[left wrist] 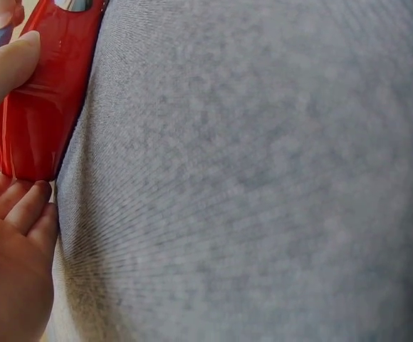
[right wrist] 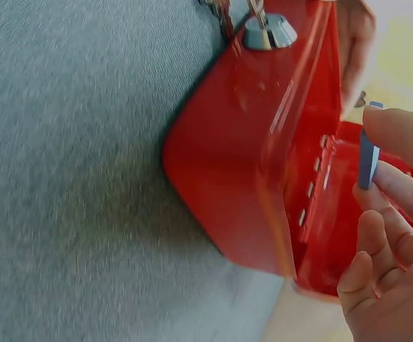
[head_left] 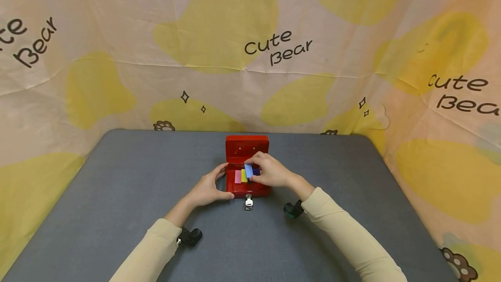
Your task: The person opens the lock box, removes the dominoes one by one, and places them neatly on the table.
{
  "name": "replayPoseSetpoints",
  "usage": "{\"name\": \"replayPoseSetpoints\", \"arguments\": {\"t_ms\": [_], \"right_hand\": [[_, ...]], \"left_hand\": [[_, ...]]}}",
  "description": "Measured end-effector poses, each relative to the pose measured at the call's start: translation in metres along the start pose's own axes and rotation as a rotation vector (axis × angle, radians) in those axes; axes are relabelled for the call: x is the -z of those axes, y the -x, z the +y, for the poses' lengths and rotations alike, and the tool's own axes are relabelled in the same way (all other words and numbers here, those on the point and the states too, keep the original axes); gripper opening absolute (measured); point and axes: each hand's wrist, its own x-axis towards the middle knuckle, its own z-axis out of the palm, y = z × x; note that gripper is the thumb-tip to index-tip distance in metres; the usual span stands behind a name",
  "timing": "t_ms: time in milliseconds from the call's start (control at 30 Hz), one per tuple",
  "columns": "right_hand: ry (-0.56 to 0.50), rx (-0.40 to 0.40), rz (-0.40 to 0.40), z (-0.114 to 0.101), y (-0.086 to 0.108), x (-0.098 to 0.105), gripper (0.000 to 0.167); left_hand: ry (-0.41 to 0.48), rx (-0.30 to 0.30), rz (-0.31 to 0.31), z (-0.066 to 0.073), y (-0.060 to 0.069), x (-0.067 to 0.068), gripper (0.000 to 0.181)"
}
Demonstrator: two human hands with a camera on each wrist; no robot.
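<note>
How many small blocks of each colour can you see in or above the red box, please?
Pink block: 1
Yellow block: 1
Light blue block, pinched in the right hand: 1
Dark blue block, partly hidden: at least 1
Total: at least 4

grey table | yellow-patched backdrop behind it | "Cute Bear" lettering | paw prints

Standing open as glossy red box, holding pink piece beside yellow piece; being pinched above interior as thin blue piece.
</note>
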Motion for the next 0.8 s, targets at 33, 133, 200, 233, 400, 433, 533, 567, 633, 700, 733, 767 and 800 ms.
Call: {"name": "replayPoseSetpoints", "arguments": {"t_ms": [33, 133, 200, 233, 400, 433, 533, 567, 633, 700, 733, 767, 800], "right_hand": [[-0.005, -0.006, 0.001, 0.001, 0.001, 0.002, 0.045], [-0.011, 0.001, 0.019, 0.005, 0.006, 0.006, 0.045], [-0.002, 0.011, 0.033, 0.009, 0.009, 0.008, 0.044], [0.008, 0.018, 0.037, 0.011, 0.01, 0.01, 0.044], [0.026, 0.021, 0.045, 0.019, 0.018, 0.016, 0.043], [0.024, 0.02, 0.047, 0.02, 0.019, 0.017, 0.042], [0.023, 0.014, 0.062, 0.027, 0.024, 0.019, 0.042], [0.021, 0.01, 0.067, 0.029, 0.025, 0.019, 0.042], [0.016, -0.003, 0.072, 0.032, 0.028, 0.02, 0.042], [0.013, -0.021, 0.074, 0.036, 0.03, 0.02, 0.042], [0.01, -0.029, 0.074, 0.038, 0.031, 0.02, 0.042], [0.011, -0.038, 0.073, 0.039, 0.032, 0.02, 0.042], [0.014, -0.047, 0.074, 0.041, 0.032, 0.019, 0.041]], "left_hand": [[0.001, 0.004, -0.001, 0.0, 0.0, 0.0, 0.094], [-0.002, 0.016, -0.002, 0.001, 0.0, 0.0, 0.094], [-0.007, 0.017, -0.001, 0.001, 0.0, -0.001, 0.095], [-0.01, 0.016, 0.001, 0.0, -0.001, -0.001, 0.094], [-0.02, 0.003, 0.006, -0.001, 0.0, 0.0, 0.095], [-0.019, 0.003, 0.007, -0.001, 0.0, 0.0, 0.095], [-0.017, -0.003, 0.007, -0.001, 0.0, 0.0, 0.095], [-0.015, -0.006, 0.007, -0.001, 0.0, 0.0, 0.095], [-0.008, -0.007, 0.005, -0.001, 0.0, 0.0, 0.095], [-0.004, -0.012, 0.003, -0.001, 0.0, 0.001, 0.095], [-0.004, -0.014, 0.001, 0.0, 0.0, 0.001, 0.095], [-0.005, -0.014, 0.0, 0.0, 0.0, 0.001, 0.095], [-0.004, -0.01, 0.0, 0.0, 0.0, 0.001, 0.095]]}}
